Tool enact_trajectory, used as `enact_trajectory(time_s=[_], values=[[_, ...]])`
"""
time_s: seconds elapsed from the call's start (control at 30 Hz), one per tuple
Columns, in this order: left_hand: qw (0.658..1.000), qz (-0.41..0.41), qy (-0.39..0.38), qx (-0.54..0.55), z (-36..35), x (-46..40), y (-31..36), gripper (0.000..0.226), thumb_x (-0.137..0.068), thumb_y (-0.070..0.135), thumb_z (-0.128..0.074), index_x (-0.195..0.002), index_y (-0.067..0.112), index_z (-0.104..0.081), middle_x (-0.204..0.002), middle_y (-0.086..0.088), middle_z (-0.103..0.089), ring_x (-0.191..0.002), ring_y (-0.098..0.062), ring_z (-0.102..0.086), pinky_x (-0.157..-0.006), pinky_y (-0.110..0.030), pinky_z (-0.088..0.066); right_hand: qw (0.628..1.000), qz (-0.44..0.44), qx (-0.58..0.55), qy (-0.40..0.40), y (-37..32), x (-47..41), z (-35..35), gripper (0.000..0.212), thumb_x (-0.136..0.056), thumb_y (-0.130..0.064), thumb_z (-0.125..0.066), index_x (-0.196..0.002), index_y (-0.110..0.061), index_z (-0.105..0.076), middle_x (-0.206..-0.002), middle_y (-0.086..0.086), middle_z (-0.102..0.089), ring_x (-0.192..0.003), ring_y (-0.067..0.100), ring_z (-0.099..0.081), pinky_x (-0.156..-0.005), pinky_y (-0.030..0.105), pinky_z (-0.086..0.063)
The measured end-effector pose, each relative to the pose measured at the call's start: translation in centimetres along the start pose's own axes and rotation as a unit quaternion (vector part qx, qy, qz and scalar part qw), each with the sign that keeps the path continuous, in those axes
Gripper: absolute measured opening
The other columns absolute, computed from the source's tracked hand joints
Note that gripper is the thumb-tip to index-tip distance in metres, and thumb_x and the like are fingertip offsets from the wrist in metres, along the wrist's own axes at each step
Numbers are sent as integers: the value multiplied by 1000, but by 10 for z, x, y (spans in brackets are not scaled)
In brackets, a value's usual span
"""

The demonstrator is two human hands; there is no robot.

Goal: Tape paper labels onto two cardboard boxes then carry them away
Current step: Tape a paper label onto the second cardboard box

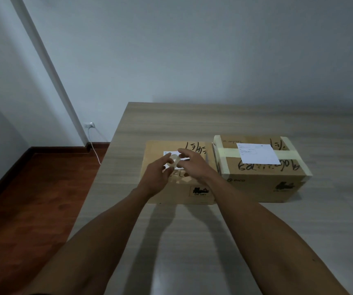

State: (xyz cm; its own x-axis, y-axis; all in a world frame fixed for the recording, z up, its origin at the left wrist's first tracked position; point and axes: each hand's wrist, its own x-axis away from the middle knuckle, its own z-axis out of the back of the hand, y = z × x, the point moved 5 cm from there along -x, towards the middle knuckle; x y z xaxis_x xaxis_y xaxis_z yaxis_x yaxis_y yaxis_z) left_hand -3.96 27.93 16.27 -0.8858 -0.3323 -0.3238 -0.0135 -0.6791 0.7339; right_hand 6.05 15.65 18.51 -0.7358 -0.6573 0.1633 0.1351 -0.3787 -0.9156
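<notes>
The right box (262, 179) bore "PICO" on its front face, near the left corner, and large black handwriting across its top, too scrawled to read. The left box (177, 188) carried a black front mark with "UN 3481" beneath. Print on both white labels (258, 154) was too small to read.

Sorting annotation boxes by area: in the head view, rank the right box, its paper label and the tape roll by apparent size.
1. Right box, largest.
2. Paper label on its top.
3. Tape roll, smallest, held in both hands.
</notes>
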Motion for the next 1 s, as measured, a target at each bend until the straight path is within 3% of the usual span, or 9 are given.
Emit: enact_trajectory(time_s=[0.13, 0.23, 0.5, 0.63, 0.8, 0.9, 1.0], values=[[1000, -13, -4, 16, 1, -2, 5, 53, -98, 5, -66, -148, 6, -51, -120, -4, -69, -106, -23, -67, -99, -39, -54, 1000, 1, -2, 3, -3, 4, 8, 50, -93, -4, -64, -141, -14, -59, -129, 5, -64, -104, 19, -66, -70, 29, -55], [1000, -3, -14, 20, 1, -1, 5, 54, -98, 6, -65, -150, 8, -49, -121, -2, -68, -107, -22, -67, -101, -36, -54, 1000, 22, -9, -1, -4, 9, 11, 34, -93, 0, -66, -126, -9, -68, -113, 10, -72, -88, 17, -67, -60, 21, -53], [999, 10, -25, 19, 3, 0, 4, 36, -101, 10, -61, -137, 6, -59, -131, -3, -66, -107, -21, -68, -97, -38, -55, 996, 64, 0, 63, -10, 17, 19, 25, -90, 2, -72, -115, 3, -71, -102, 16, -71, -76, 11, -63, -56, 12, -50], [999, 27, -22, 34, 2, 0, 4, 22, -102, 17, -61, -124, 12, -65, -124, 1, -69, -101, -18, -68, -92, -37, -55, 995, 70, 5, 74, -14, 16, 20, 15, -89, -1, -74, -104, 3, -72, -100, 22, -71, -77, 16, -62, -60, 21, -53], [998, 31, -35, 44, 0, -3, 6, 26, -102, 18, -60, -127, 14, -64, -120, 2, -68, -100, -17, -66, -92, -38, -56, 995, 49, 2, 87, -17, 17, 26, 12, -96, -2, -64, -99, 7, -71, -91, 10, -67, -74, 17, -58, -41, 13, -41], [997, 45, -45, 44, -3, -6, 7, 21, -103, 27, -60, -120, 18, -66, -119, 3, -69, -101, -13, -67, -93, -35, -54, 994, 62, 40, 85, -18, 8, 27, 13, -96, -5, -62, -88, -1, -72, -88, 11, -71, -75, 20, -62, -62, 31, -52], [995, 73, -40, 50, -4, -9, 13, 17, -102, 37, -60, -98, 20, -65, -100, 9, -69, -95, -12, -67, -82, -26, -51, 990, 64, 89, 87, -19, 2, 26, 15, -98, -9, -59, -86, -7, -68, -85, 4, -69, -77, 19, -62, -70, 32, -50]])
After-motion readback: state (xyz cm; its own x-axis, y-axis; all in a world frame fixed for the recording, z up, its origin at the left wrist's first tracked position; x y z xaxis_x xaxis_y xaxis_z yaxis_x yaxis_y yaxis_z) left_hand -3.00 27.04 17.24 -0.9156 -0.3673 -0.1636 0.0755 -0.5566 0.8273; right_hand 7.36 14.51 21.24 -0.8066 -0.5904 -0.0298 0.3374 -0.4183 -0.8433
